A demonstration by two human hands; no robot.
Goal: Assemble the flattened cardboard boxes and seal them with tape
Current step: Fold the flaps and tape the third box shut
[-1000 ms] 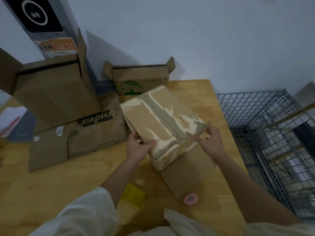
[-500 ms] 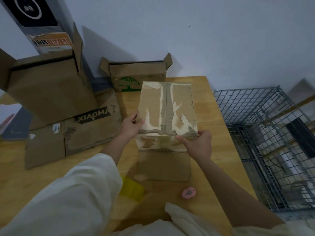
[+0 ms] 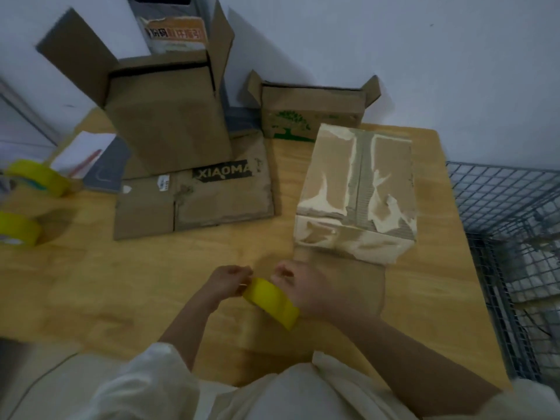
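Holding a yellow roll of packing tape (image 3: 271, 303) between them, both hands work close together near the front of the pale wooden desk (image 3: 91, 283). The left hand (image 3: 227, 281) has its fingers curled in a pinch at the roll's upper edge, seemingly picking for the loose end; the right hand (image 3: 306, 291) curls its grip round the roll's far side and steadies it. No strip has been drawn out yet, as far as the blur allows.

Just beyond the right hand stands the folded brown cardboard box with torn, whitish tape scars (image 3: 356, 192), its flaps closed along a centre seam. That seam shows only ragged remains of old tape and exposed corrugation, so by my reading it is assembled but not sealed. One lower flap (image 3: 342, 286) lies flat on the desk toward the hands.

Further left, a flattened brown carton printed XIAOMA (image 3: 197, 198) lies unassembled, and a tall open-topped brown carton (image 3: 169, 116) stands on it with flaps up. A small carton with a green tree print (image 3: 309, 116) sits open against the wall. Two more yellow tape rolls (image 3: 18, 228) rest at the desk's left edge.

So one box is formed; taping and the remaining cartons are left.
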